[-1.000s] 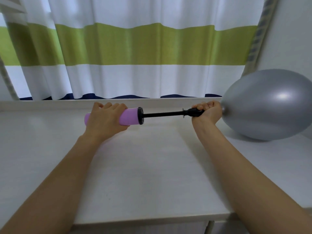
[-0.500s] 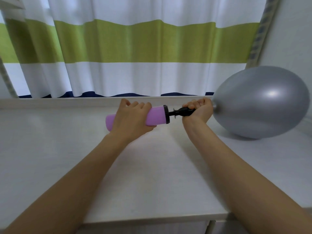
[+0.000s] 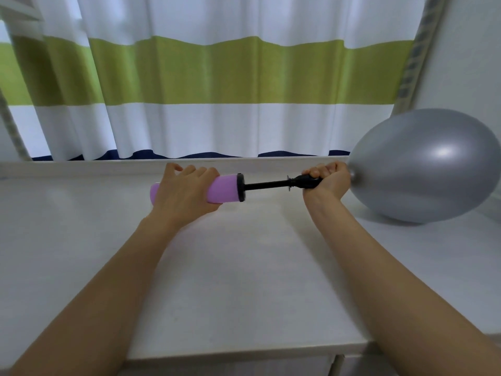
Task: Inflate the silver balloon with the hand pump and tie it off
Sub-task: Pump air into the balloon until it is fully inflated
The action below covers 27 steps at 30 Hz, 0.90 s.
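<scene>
The silver balloon (image 3: 425, 166) is large and inflated, resting at the right on the white table (image 3: 244, 280). Its neck disappears into my right hand (image 3: 326, 180), which is closed around the black nozzle end of the hand pump and the balloon neck. The hand pump (image 3: 227, 189) lies level above the table, with a lilac barrel and a black rod drawn partly out. My left hand (image 3: 187, 192) wraps around the lilac barrel. The joint between nozzle and balloon neck is hidden inside my right fist.
A curtain (image 3: 217, 85) with white, green and dark blue stripes hangs behind the table's raised back edge (image 3: 108, 166). A white wall (image 3: 466, 63) stands at the right, close to the balloon. The table's front edge (image 3: 244, 351) runs across the bottom.
My left hand pushed the lilac barrel right until the rod was almost hidden, then pulled it back left, exposing the rod again. The balloon and my right hand shifted slightly.
</scene>
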Each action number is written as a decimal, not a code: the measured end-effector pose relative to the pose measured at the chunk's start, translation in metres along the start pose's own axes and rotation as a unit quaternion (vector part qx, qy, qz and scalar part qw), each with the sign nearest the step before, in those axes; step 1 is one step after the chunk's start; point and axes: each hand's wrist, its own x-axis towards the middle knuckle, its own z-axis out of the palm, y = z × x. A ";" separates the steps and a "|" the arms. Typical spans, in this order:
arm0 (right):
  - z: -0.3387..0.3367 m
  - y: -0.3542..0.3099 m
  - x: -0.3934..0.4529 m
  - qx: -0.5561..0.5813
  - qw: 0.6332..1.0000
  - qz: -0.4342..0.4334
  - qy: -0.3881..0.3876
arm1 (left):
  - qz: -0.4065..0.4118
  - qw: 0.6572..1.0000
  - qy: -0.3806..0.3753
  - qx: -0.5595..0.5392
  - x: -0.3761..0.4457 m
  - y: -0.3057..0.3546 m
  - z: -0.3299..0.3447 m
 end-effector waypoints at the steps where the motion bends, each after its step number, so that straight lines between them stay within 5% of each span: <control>1: -0.001 -0.002 0.002 0.002 1.000 -0.003 0.004 | -0.012 1.000 -0.006 -0.001 -0.002 -0.008 0.000; 6: -0.007 -0.010 0.009 0.010 0.999 -0.025 0.026 | -0.053 0.998 -0.028 -0.012 -0.009 -0.026 0.001; 27: 0.003 0.014 -0.008 -0.028 0.999 0.022 -0.024 | 0.035 0.999 0.017 -0.019 0.008 0.050 0.005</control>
